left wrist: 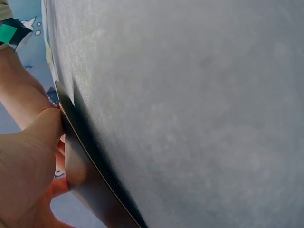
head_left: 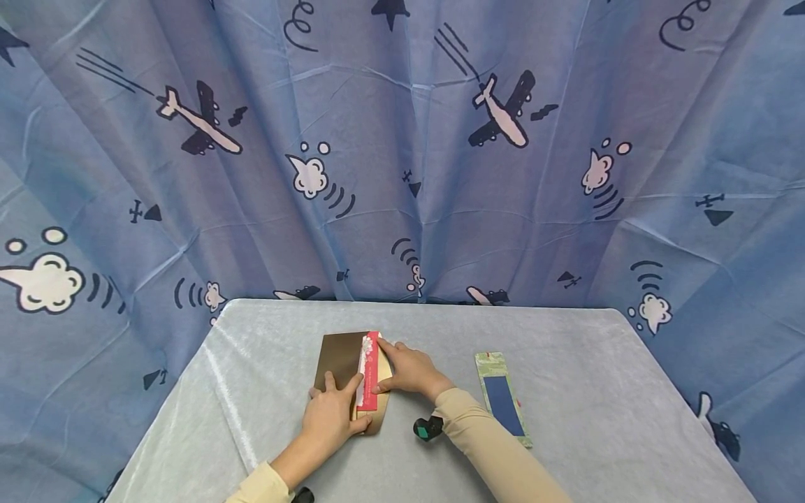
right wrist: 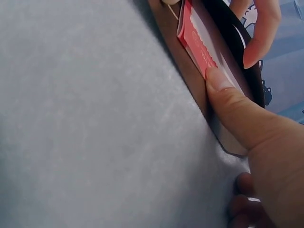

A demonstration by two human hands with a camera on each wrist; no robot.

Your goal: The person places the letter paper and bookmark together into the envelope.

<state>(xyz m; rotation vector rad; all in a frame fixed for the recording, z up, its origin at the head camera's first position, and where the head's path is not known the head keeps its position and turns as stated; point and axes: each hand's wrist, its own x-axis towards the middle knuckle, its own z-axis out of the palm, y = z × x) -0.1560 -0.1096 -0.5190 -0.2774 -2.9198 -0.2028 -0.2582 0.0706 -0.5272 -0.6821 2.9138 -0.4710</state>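
A brown folder-like cover [head_left: 340, 355] lies on the cloth-covered table, with a pale area showing along its right side. Along it runs a narrow red-and-white paper strip [head_left: 368, 370]. My left hand [head_left: 328, 414] holds the cover, its fingers spread over the brown face and its thumb at the near edge. In the left wrist view, that thumb bears on the brown edge. From the right, my right hand [head_left: 411, 369] grips the strip's side between thumb and index finger. In the right wrist view, the thumb presses the red paper [right wrist: 202, 50]. The cover's underside is hidden.
A green-bordered flat pack with a dark blue panel [head_left: 503, 405] lies to the right, near my right forearm. Pale grey cloth covers the table [head_left: 585, 377]. A blue patterned curtain [head_left: 402, 140] hangs behind the far edge.
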